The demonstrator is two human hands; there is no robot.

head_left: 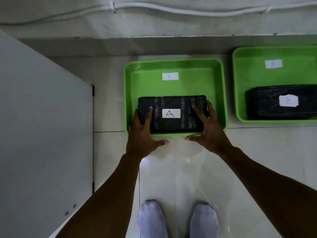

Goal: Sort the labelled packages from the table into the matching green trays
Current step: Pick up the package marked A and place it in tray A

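A black wrapped package with a white "A" label (171,114) lies in the near half of the green tray marked A (173,67), which sits on the floor. My left hand (142,134) grips the package's left end, fingers on top and thumb spread below the tray's near rim. My right hand (207,129) holds its right end the same way. To the right, a second green tray marked B (274,54) contains a black package with a white "B" label (281,102).
A white table surface (39,126) fills the left side, its corner close to tray A. Both trays rest on pale floor tiles below a wall with white cables. My two feet in pale socks (176,220) stand at the bottom.
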